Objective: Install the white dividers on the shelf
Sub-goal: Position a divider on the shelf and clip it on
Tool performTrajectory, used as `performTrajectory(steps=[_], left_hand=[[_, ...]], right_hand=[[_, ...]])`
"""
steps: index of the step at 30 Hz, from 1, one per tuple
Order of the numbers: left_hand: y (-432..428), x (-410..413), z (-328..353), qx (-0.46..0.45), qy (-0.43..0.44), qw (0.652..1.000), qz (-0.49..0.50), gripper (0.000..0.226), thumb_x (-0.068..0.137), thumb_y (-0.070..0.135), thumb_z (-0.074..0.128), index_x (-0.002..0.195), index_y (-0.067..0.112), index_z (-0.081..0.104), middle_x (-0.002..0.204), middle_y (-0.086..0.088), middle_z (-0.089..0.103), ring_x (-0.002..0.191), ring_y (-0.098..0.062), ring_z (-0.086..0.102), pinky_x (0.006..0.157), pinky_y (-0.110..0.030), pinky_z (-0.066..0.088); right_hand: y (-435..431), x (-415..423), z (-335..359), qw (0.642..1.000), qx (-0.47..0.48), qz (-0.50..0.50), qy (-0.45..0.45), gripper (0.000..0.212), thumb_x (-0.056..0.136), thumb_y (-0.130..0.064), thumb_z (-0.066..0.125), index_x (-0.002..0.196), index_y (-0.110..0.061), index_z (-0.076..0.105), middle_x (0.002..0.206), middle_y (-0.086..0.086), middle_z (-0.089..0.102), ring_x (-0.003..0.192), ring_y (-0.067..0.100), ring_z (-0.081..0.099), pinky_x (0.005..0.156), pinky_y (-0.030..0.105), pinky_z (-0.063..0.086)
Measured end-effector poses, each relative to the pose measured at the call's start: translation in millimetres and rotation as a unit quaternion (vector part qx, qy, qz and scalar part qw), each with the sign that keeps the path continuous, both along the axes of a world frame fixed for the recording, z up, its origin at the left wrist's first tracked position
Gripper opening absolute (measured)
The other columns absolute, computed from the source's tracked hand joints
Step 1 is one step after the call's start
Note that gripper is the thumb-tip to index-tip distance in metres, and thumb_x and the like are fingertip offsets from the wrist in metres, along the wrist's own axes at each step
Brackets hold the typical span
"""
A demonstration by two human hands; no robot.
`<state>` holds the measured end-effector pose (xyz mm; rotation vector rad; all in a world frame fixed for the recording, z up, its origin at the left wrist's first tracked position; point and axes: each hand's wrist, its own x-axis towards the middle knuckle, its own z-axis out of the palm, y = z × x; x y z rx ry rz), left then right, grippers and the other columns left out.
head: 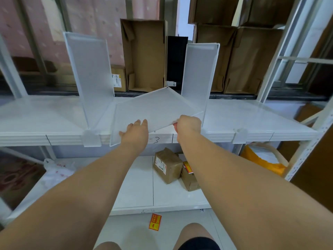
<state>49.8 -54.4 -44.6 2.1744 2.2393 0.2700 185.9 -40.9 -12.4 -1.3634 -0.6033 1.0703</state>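
Note:
A white mesh divider (153, 107) lies tilted over the white shelf (39, 116), its near corner past the front edge. My right hand (188, 124) grips its near right edge with curled fingers. On the panel's near left part rests my left hand (136, 132), fingers fairly straight. Two more white dividers stand upright on the shelf: one at the left (90, 73) and one at the right (198, 74). White clips sit on the front lip, one under the left divider (91, 138) and one further right (240, 136).
Open cardboard boxes (146, 55) and a black box (176, 60) stand behind the shelf. On the lower shelf lie brown parcels (168, 165), a white plastic bag (57, 170) and an orange bag (264, 161). A white upright post (306, 141) rises at the right.

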Motion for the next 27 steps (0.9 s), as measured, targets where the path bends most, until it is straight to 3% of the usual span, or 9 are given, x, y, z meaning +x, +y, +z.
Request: performTrajectory(steps=[4,7,11,17,21,23,25,27], left_hand=[[-6,-1,10,0.027,0.005,1.0,-0.005,0.069,0.089,-0.008,0.037,0.151,0.012,0.014,0.153,-0.007,0.026,0.134,-0.032,0.033,0.105,-0.056,0.032],[-14,0,17,0.058,-0.007,0.998,0.008,0.064,0.088,-0.009,0.037,0.148,0.009,0.021,0.149,-0.008,0.033,0.133,-0.032,0.035,0.105,-0.054,0.036],[-25,5,34,0.092,-0.002,0.996,0.017,0.064,0.09,-0.008,0.039,0.149,0.009,0.02,0.156,-0.008,0.022,0.146,-0.032,0.011,0.111,-0.056,0.028],[-43,13,60,0.133,0.019,0.991,0.002,0.06,0.095,-0.002,0.04,0.149,0.012,0.02,0.158,-0.008,0.019,0.148,-0.032,0.007,0.114,-0.057,0.022],[-52,16,81,0.165,0.03,0.986,-0.003,0.06,0.094,-0.004,0.035,0.15,0.012,0.019,0.157,-0.008,0.021,0.148,-0.031,0.008,0.113,-0.058,0.021],[-54,14,94,0.185,0.041,0.982,0.001,0.061,0.093,-0.008,0.03,0.15,0.011,0.019,0.157,-0.007,0.022,0.147,-0.031,0.008,0.111,-0.06,0.021],[-57,15,107,0.203,0.054,0.978,0.0,0.061,0.092,-0.009,0.03,0.149,0.011,0.02,0.155,-0.008,0.024,0.147,-0.031,0.009,0.111,-0.061,0.021],[-59,16,120,0.224,0.056,0.973,-0.003,0.06,0.092,-0.008,0.031,0.148,0.011,0.022,0.154,-0.008,0.028,0.145,-0.031,0.014,0.111,-0.06,0.022]], right_hand=[[-18,1,18,0.993,0.034,0.08,0.079,0.006,0.091,-0.011,0.056,0.096,-0.008,0.057,0.098,0.016,0.067,0.076,0.024,0.067,0.074,0.031,0.057],[-38,-2,31,0.98,0.027,0.18,0.077,0.019,0.094,-0.01,0.057,0.111,-0.002,0.055,0.113,0.022,0.066,0.102,0.032,0.068,0.079,0.03,0.056],[-48,-10,44,0.973,0.027,0.216,0.074,0.026,0.098,-0.004,0.049,0.121,0.006,0.052,0.119,0.024,0.064,0.11,0.034,0.064,0.082,0.031,0.054],[-57,-9,70,0.98,0.015,0.162,0.118,0.027,0.094,0.004,0.044,0.117,-0.001,0.056,0.113,0.019,0.067,0.104,0.029,0.068,0.071,0.029,0.057],[-69,-3,87,0.977,0.042,0.176,0.112,0.025,0.092,0.002,0.05,0.115,-0.002,0.059,0.082,0.01,0.065,0.072,0.022,0.068,0.049,0.019,0.055],[-75,2,96,0.974,0.077,0.191,0.096,0.019,0.093,0.0,0.052,0.111,-0.003,0.057,0.081,0.009,0.064,0.071,0.02,0.068,0.055,0.018,0.054],[-80,9,105,0.968,0.108,0.208,0.086,0.011,0.093,-0.002,0.052,0.103,-0.005,0.056,0.086,0.01,0.066,0.089,0.024,0.071,0.063,0.019,0.054],[-87,17,116,0.96,0.138,0.236,0.064,0.005,0.095,-0.006,0.053,0.096,-0.01,0.056,0.09,0.009,0.068,0.092,0.022,0.069,0.071,0.023,0.055]])
